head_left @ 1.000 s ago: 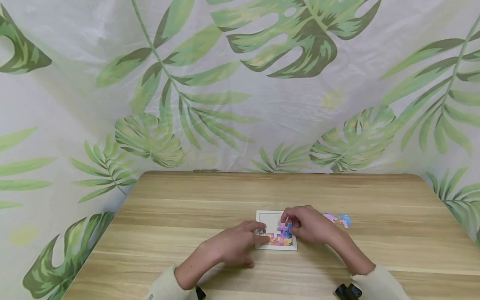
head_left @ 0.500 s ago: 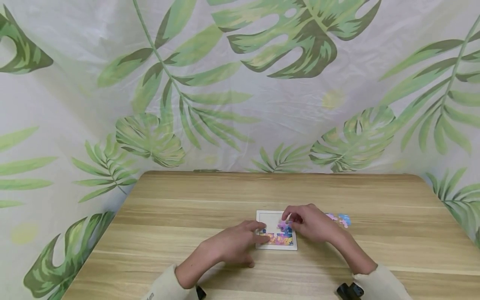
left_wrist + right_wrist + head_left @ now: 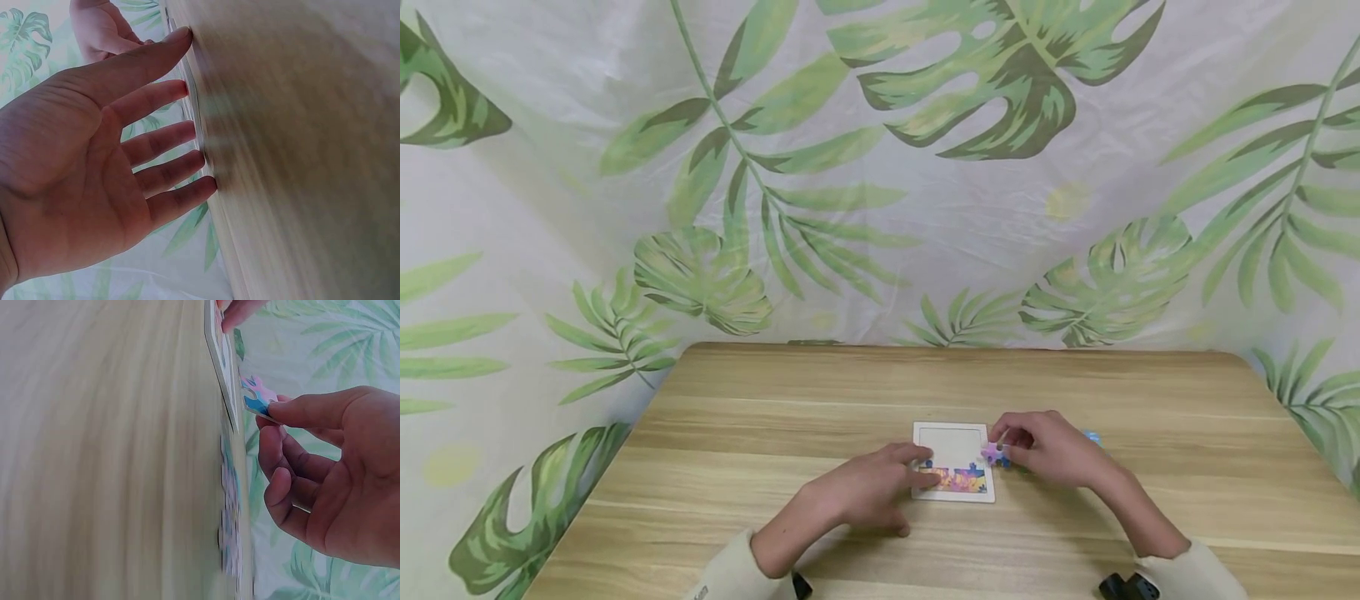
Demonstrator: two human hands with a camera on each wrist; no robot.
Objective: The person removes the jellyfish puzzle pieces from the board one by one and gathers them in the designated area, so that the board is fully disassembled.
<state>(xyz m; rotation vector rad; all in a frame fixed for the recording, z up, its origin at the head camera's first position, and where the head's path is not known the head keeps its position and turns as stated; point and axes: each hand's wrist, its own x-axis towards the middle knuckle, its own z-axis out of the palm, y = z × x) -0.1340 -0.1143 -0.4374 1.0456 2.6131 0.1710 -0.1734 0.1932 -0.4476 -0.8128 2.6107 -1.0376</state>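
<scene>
A square white puzzle frame (image 3: 953, 427) lies on the table, its lower rows filled with colourful jigsaw pieces (image 3: 964, 479) and its upper part bare. My left hand (image 3: 868, 483) rests at the frame's left side, fingers extended, with thumb and a fingertip touching the frame. In the left wrist view its fingers are nearly straight and hold nothing. Just off the frame's right edge, my right hand (image 3: 1052, 450) pinches a pink and blue jigsaw piece (image 3: 258, 400) between thumb and index finger, raised above the table. The right hand's other fingers are curled loosely.
Loose jigsaw pieces (image 3: 230, 512) lie on the table right of the frame, mostly hidden behind my right hand in the head view; one blue piece (image 3: 1092, 437) shows. The wooden table (image 3: 775, 400) ends at a leaf-printed curtain (image 3: 850, 208).
My right hand has lifted the pink and blue jigsaw piece out of the frame's right side and moved right with it. The left hand stays in place.
</scene>
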